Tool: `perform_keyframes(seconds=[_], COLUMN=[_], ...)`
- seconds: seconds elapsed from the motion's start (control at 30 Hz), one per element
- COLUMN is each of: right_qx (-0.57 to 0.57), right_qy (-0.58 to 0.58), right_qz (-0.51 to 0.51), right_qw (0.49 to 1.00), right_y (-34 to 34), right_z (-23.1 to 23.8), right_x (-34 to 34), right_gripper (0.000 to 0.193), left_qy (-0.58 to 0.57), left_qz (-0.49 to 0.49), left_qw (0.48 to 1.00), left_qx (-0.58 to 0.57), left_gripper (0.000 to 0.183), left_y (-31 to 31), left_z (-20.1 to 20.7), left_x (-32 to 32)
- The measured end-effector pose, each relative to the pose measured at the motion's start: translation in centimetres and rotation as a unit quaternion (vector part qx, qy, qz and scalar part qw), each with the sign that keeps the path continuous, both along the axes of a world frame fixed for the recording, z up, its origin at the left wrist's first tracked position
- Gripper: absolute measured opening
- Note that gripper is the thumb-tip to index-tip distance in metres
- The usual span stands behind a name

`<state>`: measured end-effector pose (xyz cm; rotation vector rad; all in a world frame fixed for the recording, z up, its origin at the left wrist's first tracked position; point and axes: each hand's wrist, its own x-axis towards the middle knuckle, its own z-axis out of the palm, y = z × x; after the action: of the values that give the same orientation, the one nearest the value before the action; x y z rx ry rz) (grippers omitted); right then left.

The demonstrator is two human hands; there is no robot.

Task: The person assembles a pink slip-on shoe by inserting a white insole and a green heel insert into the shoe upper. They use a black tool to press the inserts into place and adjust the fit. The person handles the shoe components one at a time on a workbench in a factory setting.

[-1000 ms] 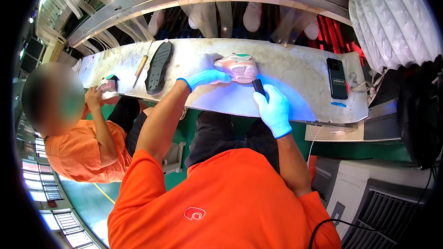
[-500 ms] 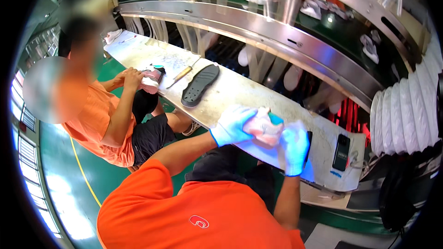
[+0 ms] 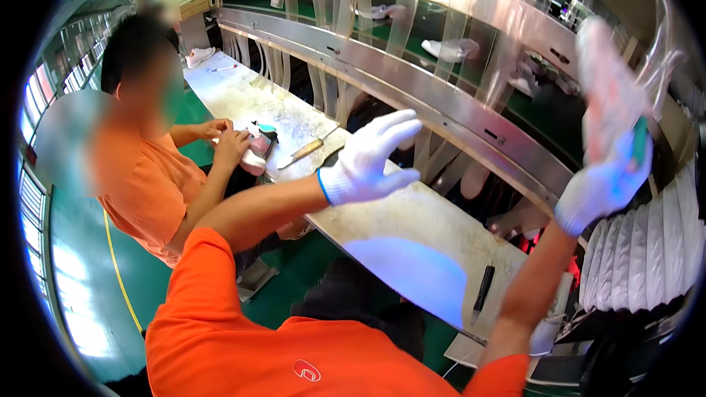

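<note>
My left hand, in a white knit glove with a blue cuff, reaches out above the bench with its fingers spread and nothing in it. High on the right, my gloved right hand grips a pale pink and white shoe, raised toward the conveyor's upper level and blurred by motion. A teal patch shows beside the fingers. Below my left hand, a dark shoe sole is mostly hidden by my glove. Near it lies a tool with a wooden handle.
A long pale bench runs along a metal-framed conveyor hung with clear strips. A slim black tool lies at its right part. On the left, a person in orange handles another shoe. A ribbed white duct stands at right.
My left hand has let go of the shoe and opened. My right hand has carried the shoe up and to the right, away from the bench. The view has shifted too.
</note>
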<state>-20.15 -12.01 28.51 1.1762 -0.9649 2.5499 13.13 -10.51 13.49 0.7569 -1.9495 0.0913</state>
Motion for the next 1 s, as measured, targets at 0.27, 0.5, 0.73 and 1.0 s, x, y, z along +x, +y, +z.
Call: perform_keyframes(seconds=[0.27,0.5,0.73,1.0], right_qx=[0.238,0.015,0.122,0.205], right_qy=[0.318,0.343,0.436,0.559], right_qz=[-0.261,-0.183,-0.035,0.061], right_qw=[0.880,0.921,0.891,0.801], right_y=[-23.1,-21.0,-9.0,5.2], right_z=[15.3,5.8,-13.9,-26.9], right_x=[-14.8,-4.8,2.3,1.2], right_gripper=[0.072,0.054,0.057,0.052], left_qy=[-0.014,-0.132,0.024,-0.198], left_qz=[0.138,0.135,0.149,-0.171], left_qw=[0.985,0.936,0.988,0.964], left_qx=[0.098,0.297,-0.032,0.038], left_gripper=[0.050,0.060,0.019,0.046], left_y=[-19.0,-27.8,-22.2,2.8], left_z=[10.8,10.5,6.8,-9.2], left_x=[2.6,0.3,-2.1,-6.4])
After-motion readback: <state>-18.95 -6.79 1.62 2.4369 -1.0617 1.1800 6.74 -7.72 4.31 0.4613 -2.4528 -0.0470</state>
